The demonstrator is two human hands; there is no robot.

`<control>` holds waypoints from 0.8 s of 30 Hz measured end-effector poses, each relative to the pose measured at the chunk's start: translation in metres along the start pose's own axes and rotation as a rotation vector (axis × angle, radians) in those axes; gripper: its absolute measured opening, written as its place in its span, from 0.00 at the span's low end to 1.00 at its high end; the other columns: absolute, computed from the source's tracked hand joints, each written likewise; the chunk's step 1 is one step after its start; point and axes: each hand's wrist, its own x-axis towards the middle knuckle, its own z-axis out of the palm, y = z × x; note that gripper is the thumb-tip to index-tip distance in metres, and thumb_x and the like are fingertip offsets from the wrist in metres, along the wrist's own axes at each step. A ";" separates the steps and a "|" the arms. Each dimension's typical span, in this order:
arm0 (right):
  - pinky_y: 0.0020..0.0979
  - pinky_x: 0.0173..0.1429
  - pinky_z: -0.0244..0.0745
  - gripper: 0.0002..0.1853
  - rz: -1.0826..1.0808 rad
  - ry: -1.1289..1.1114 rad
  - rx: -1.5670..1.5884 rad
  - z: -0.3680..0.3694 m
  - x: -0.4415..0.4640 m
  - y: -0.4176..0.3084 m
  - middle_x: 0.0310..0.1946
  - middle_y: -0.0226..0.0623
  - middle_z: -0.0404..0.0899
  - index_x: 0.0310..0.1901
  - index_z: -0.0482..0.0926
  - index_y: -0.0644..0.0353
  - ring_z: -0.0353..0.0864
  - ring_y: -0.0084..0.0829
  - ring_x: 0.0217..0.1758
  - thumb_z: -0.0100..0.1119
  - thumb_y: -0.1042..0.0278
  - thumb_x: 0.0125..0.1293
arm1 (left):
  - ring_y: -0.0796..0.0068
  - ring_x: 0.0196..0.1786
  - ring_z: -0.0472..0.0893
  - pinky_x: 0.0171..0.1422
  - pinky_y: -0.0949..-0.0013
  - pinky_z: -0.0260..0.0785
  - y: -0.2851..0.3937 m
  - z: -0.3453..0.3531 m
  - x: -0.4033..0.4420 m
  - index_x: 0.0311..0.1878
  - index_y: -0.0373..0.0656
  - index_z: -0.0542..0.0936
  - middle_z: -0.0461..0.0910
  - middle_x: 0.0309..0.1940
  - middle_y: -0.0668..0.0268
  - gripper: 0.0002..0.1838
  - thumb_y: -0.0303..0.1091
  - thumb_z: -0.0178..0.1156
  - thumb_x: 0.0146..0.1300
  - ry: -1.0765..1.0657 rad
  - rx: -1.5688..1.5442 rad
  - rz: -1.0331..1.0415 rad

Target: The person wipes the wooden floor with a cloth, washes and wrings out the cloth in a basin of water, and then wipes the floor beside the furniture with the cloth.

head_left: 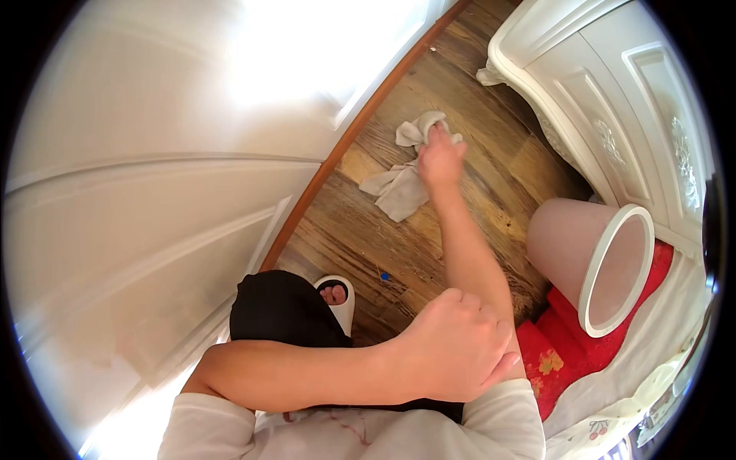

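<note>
My right hand (441, 157) reaches down to the wood-look floor, its fingers closed on a crumpled off-white cloth (422, 125). Part of the cloth bunches beyond the fingers, and another part spreads out flat to the left of the wrist. My left hand (456, 345) is a fist, close to the camera and in front of my right arm near the elbow. Its palm side is hidden, so I cannot see whether anything is inside. Whether the fist touches the right arm is unclear.
White panelled doors (176, 207) with a brown base strip (307, 192) run along the left. On the right are an ornate white cabinet (583, 100), a pinkish waste bin (567, 238) lying tilted, and red fabric (556, 353). A small blue object (385, 277) lies near my slippered foot (335, 295).
</note>
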 end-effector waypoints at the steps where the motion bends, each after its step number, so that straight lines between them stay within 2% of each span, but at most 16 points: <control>1: 0.49 0.59 0.70 0.22 -0.091 -0.020 -0.021 0.008 -0.009 -0.006 0.63 0.35 0.74 0.60 0.75 0.57 0.72 0.49 0.54 0.52 0.68 0.63 | 0.61 0.24 0.76 0.31 0.61 0.65 0.001 0.001 0.002 0.24 0.41 0.76 0.73 0.19 0.61 0.19 0.46 0.60 0.61 -0.004 -0.013 0.005; 2: 0.47 0.62 0.67 0.22 -0.181 -0.033 -0.043 0.019 -0.019 -0.018 0.63 0.37 0.75 0.59 0.76 0.59 0.74 0.48 0.52 0.54 0.69 0.61 | 0.62 0.24 0.76 0.31 0.61 0.65 0.002 0.001 0.005 0.24 0.40 0.76 0.73 0.19 0.61 0.19 0.46 0.60 0.61 0.016 -0.004 0.014; 4: 0.48 0.62 0.67 0.22 -0.270 -0.381 -0.130 0.012 -0.046 -0.071 0.63 0.35 0.75 0.57 0.77 0.58 0.75 0.47 0.50 0.54 0.69 0.59 | 0.62 0.24 0.75 0.31 0.61 0.65 0.005 0.001 0.010 0.24 0.40 0.76 0.73 0.19 0.61 0.18 0.46 0.60 0.61 0.051 0.007 0.031; 6: 0.46 0.56 0.74 0.21 -0.479 -0.327 0.082 0.065 -0.097 -0.086 0.62 0.32 0.75 0.57 0.78 0.57 0.74 0.49 0.50 0.54 0.69 0.61 | 0.62 0.24 0.75 0.30 0.62 0.65 0.002 -0.002 0.013 0.24 0.40 0.76 0.73 0.19 0.61 0.18 0.46 0.60 0.61 0.029 0.021 0.035; 10: 0.45 0.52 0.79 0.21 -0.496 -0.300 -0.073 0.033 -0.097 -0.090 0.66 0.27 0.69 0.60 0.77 0.52 0.73 0.47 0.53 0.51 0.68 0.65 | 0.62 0.25 0.75 0.31 0.62 0.64 -0.002 -0.004 0.003 0.23 0.41 0.75 0.73 0.20 0.61 0.18 0.46 0.60 0.60 0.072 -0.011 0.001; 12: 0.44 0.53 0.79 0.21 -0.307 -0.227 -0.112 0.045 -0.062 -0.065 0.66 0.28 0.70 0.61 0.76 0.52 0.72 0.47 0.54 0.50 0.69 0.66 | 0.62 0.25 0.74 0.31 0.62 0.63 -0.003 -0.013 -0.004 0.23 0.41 0.75 0.73 0.20 0.61 0.18 0.46 0.60 0.60 0.037 -0.018 -0.039; 14: 0.48 0.50 0.80 0.23 -0.282 -0.027 -0.208 0.038 -0.011 -0.041 0.64 0.30 0.72 0.64 0.72 0.53 0.71 0.48 0.57 0.48 0.69 0.67 | 0.63 0.24 0.73 0.32 0.62 0.63 -0.005 -0.020 -0.007 0.23 0.41 0.75 0.72 0.20 0.62 0.18 0.46 0.60 0.61 0.038 -0.005 -0.065; 16: 0.50 0.50 0.79 0.23 -0.271 -0.109 0.010 0.023 0.013 -0.037 0.64 0.33 0.70 0.64 0.72 0.53 0.70 0.50 0.56 0.48 0.70 0.66 | 0.63 0.24 0.72 0.32 0.62 0.62 -0.008 -0.026 -0.011 0.23 0.42 0.75 0.71 0.20 0.63 0.18 0.46 0.60 0.61 0.061 0.018 -0.079; 19: 0.51 0.48 0.78 0.20 -0.248 -0.213 -0.032 0.032 -0.006 -0.044 0.65 0.33 0.68 0.59 0.77 0.54 0.70 0.49 0.57 0.50 0.68 0.65 | 0.63 0.24 0.72 0.32 0.62 0.62 -0.011 -0.029 -0.010 0.23 0.42 0.75 0.70 0.20 0.63 0.18 0.46 0.60 0.60 0.043 0.038 -0.072; 21: 0.42 0.44 0.78 0.23 -0.447 -0.209 -0.213 0.015 -0.053 -0.060 0.63 0.28 0.71 0.59 0.77 0.54 0.71 0.44 0.50 0.53 0.70 0.61 | 0.63 0.24 0.72 0.32 0.62 0.61 -0.010 -0.026 -0.009 0.23 0.42 0.75 0.70 0.20 0.63 0.18 0.47 0.61 0.60 0.062 0.044 -0.055; 24: 0.43 0.42 0.79 0.22 -0.523 -0.264 -0.182 0.021 -0.097 -0.070 0.65 0.25 0.68 0.60 0.77 0.50 0.71 0.43 0.51 0.51 0.70 0.62 | 0.64 0.24 0.72 0.31 0.63 0.61 -0.014 -0.022 -0.006 0.23 0.42 0.75 0.70 0.19 0.63 0.18 0.47 0.61 0.60 0.089 0.023 -0.046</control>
